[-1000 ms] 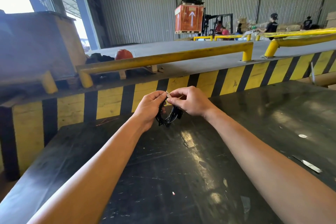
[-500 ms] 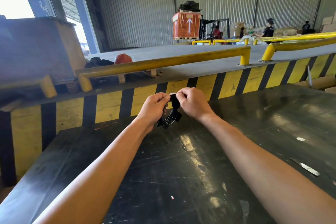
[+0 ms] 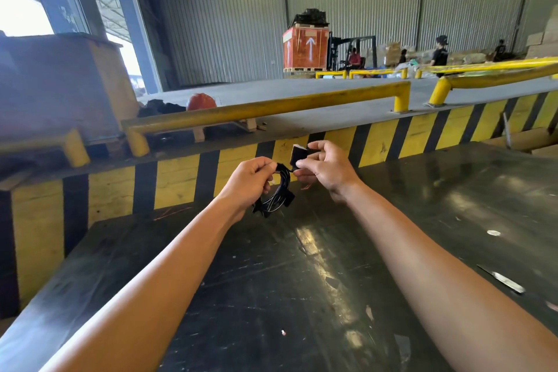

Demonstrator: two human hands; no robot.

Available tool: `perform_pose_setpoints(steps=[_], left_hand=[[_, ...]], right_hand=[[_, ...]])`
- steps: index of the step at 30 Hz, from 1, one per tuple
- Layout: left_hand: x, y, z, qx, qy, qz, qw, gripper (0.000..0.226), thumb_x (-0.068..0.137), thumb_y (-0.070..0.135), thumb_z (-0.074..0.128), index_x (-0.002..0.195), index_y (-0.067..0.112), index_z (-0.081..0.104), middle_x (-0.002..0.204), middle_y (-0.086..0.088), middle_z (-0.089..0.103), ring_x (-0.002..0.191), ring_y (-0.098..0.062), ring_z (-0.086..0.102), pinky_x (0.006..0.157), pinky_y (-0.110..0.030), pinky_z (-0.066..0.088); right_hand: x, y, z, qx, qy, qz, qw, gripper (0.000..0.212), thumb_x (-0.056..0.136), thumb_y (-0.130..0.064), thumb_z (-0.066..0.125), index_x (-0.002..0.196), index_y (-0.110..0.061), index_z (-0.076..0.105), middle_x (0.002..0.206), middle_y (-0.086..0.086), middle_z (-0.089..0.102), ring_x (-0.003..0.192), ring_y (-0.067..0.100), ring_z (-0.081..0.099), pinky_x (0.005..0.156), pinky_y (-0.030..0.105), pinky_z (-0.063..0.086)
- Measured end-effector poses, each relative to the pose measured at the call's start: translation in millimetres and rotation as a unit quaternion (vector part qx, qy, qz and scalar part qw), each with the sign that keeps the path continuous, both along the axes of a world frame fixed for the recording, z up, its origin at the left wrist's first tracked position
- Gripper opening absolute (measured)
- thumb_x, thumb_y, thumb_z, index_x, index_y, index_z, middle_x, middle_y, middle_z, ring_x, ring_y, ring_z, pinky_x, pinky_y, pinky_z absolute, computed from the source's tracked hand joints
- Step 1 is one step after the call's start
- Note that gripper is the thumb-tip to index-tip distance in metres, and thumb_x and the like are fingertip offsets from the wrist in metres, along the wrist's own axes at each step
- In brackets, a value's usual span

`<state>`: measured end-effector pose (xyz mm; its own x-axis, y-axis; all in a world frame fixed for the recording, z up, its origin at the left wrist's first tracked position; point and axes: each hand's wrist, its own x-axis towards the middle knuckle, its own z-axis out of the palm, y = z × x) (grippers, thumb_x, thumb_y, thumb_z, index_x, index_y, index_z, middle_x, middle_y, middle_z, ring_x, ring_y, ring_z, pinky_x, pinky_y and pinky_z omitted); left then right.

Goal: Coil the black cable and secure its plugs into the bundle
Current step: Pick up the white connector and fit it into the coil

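Observation:
The black cable (image 3: 279, 195) is wound into a small coil that hangs in the air above the dark table (image 3: 271, 281). My left hand (image 3: 249, 183) pinches the top of the coil between thumb and fingers. My right hand (image 3: 327, 170), just to the right of the coil, grips a flat black strap or plug end (image 3: 298, 155) that runs from the coil's top. A black plug sticks out at the coil's lower right. The cable's other end is hidden in the bundle.
A yellow-and-black striped wall (image 3: 187, 178) rises behind the table, topped by a yellow rail (image 3: 271, 107). A metal blade (image 3: 502, 279) and a small round disc (image 3: 493, 232) lie on the table's right side. People and a forklift with an orange crate (image 3: 305, 48) are far behind.
My hands have drawn apart: the right hand moved up and to the right, pulling the strap end out from the coil. The left hand still holds the coil.

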<state>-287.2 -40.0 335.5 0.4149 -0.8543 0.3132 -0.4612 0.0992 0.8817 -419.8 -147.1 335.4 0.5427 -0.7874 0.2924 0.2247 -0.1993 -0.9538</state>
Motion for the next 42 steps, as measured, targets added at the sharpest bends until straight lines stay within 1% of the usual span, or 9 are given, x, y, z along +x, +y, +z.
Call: perform_pose_setpoints(steps=[4, 8, 12, 16, 19, 26, 33, 39, 42], left_hand=[[-1, 5, 4, 0.013, -0.031, -0.007, 0.999, 0.024, 0.099, 0.019, 0.046, 0.083, 0.015, 0.063, 0.069, 0.001, 0.048, 0.062, -0.01, 0.047, 0.063, -0.023, 0.04], [-3, 10, 9, 0.026, -0.068, -0.017, 0.997, 0.023, 0.099, 0.021, 0.047, 0.087, 0.011, 0.064, 0.068, 0.0, 0.048, 0.061, -0.01, 0.046, 0.063, -0.021, 0.04], [-2, 14, 10, 0.004, -0.058, -0.012, 0.998, 0.016, 0.091, 0.026, 0.06, 0.096, 0.011, 0.065, 0.075, -0.005, 0.053, 0.066, -0.016, 0.047, 0.068, -0.029, 0.044], [-2, 13, 11, 0.017, -0.035, -0.015, 0.999, 0.017, 0.087, 0.005, 0.062, 0.098, 0.018, 0.058, 0.077, -0.002, 0.055, 0.066, -0.015, 0.05, 0.069, -0.031, 0.045], [-5, 9, 11, 0.013, 0.027, -0.019, 0.999, 0.024, 0.088, 0.002, 0.058, 0.106, 0.016, 0.052, 0.085, -0.009, 0.058, 0.067, -0.015, 0.051, 0.069, -0.031, 0.047], [-10, 7, 5, -0.004, 0.136, -0.039, 0.99, 0.028, 0.092, 0.009, 0.057, 0.119, 0.004, 0.052, 0.092, -0.012, 0.062, 0.08, -0.019, 0.059, 0.081, -0.035, 0.052], [-14, 19, -6, 0.005, 0.152, -0.09, 0.984, 0.016, 0.093, 0.017, 0.056, 0.104, 0.008, 0.064, 0.1, -0.014, 0.065, 0.096, -0.022, 0.064, 0.078, -0.033, 0.058], [-16, 21, -13, -0.039, 0.211, -0.074, 0.974, 0.012, 0.091, 0.007, 0.058, 0.097, 0.005, 0.067, 0.089, -0.011, 0.067, 0.083, -0.018, 0.067, 0.077, -0.035, 0.06], [-16, 18, -13, -0.049, 0.21, -0.029, 0.976, 0.01, 0.089, 0.007, 0.062, 0.096, 0.005, 0.069, 0.084, -0.01, 0.067, 0.081, -0.019, 0.067, 0.075, -0.035, 0.06]], right_hand=[[-3, 0, 1, -0.046, 0.108, 0.077, 0.99, 0.008, 0.087, 0.0, 0.06, 0.092, -0.006, 0.062, 0.085, 0.011, 0.068, 0.068, 0.014, 0.069, 0.066, 0.024, 0.06], [-2, -3, -4, -0.091, 0.182, 0.048, 0.978, 0.009, 0.093, -0.011, 0.054, 0.086, -0.009, 0.059, 0.078, 0.008, 0.066, 0.069, 0.019, 0.066, 0.076, 0.033, 0.058], [6, -6, -6, 0.041, 0.031, -0.068, 0.996, 0.017, 0.099, -0.021, 0.042, 0.097, -0.008, 0.053, 0.078, 0.005, 0.063, 0.069, 0.016, 0.063, 0.069, 0.03, 0.05], [17, 3, -7, 0.177, -0.047, 0.003, 0.983, 0.019, 0.1, -0.02, 0.037, 0.116, -0.012, 0.045, 0.082, 0.005, 0.067, 0.075, 0.015, 0.064, 0.076, 0.032, 0.045], [24, 19, -11, 0.128, 0.003, 0.028, 0.991, 0.027, 0.1, -0.023, 0.038, 0.12, -0.008, 0.047, 0.081, 0.004, 0.066, 0.075, 0.014, 0.064, 0.077, 0.031, 0.05], [30, 18, -12, -0.123, 0.055, -0.143, 0.98, 0.028, 0.098, -0.026, 0.042, 0.112, -0.002, 0.048, 0.089, 0.01, 0.057, 0.08, 0.024, 0.058, 0.065, 0.033, 0.048], [29, 4, -13, -0.079, 0.039, -0.167, 0.982, 0.021, 0.098, -0.029, 0.042, 0.105, -0.01, 0.044, 0.091, 0.012, 0.055, 0.081, 0.027, 0.056, 0.076, 0.047, 0.051], [25, 1, -14, -0.063, 0.026, -0.165, 0.984, 0.013, 0.097, -0.029, 0.044, 0.095, -0.015, 0.046, 0.086, 0.011, 0.061, 0.078, 0.029, 0.063, 0.068, 0.039, 0.052], [12, 4, -5, -0.16, 0.036, -0.229, 0.96, 0.016, 0.094, -0.026, 0.051, 0.087, -0.012, 0.052, 0.074, 0.001, 0.056, 0.07, 0.018, 0.055, 0.055, 0.018, 0.039]])
